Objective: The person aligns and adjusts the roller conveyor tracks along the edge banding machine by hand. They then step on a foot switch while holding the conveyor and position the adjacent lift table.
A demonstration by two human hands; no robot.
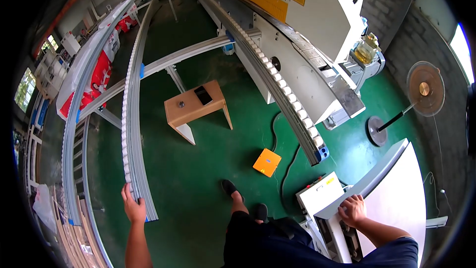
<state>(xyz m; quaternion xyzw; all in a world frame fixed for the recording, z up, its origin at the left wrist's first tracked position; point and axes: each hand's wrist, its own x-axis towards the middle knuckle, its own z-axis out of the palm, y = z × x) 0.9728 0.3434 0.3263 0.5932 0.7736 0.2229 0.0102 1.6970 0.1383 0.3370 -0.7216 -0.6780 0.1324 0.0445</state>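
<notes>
My left hand [134, 207] is at the near end of a long aluminium roller rail [140, 168], fingers on its roller side and thumb over the top. A row of white rollers runs along that rail's left edge. On the right, my right hand [353, 210] is closed with curled fingers over the grey edge of a white panel [396, 193]. Part of its grip is hidden by the hand itself. Just left of that panel stands a white control box [321, 193] with a yellow label.
A second roller rail [277, 79] runs beside a large white machine [317, 20]. Between the rails stands a small wooden table [193, 106] with a phone on it. An orange box [267, 162] and cables lie on the green floor. A fan [425, 89] stands right. People are far back.
</notes>
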